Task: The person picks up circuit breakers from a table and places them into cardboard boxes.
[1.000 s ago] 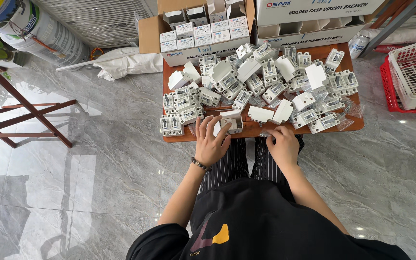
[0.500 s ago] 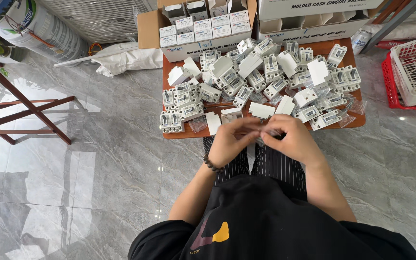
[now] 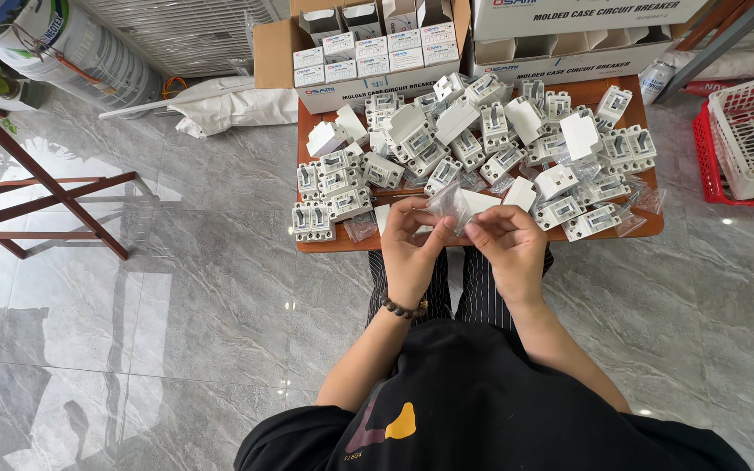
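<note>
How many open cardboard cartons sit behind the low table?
2. The left carton stands behind the table's left end, packed with small white boxes. The right carton stands behind the right half, its top cut off by the frame, so more may be hidden.

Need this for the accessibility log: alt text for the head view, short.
Seen from above, a seated person's left hand and right hand hold a small clear plastic bag between them, over the near edge of a low orange table heaped with white circuit breakers. Open cardboard boxes stand behind it on a grey marble floor.
</note>
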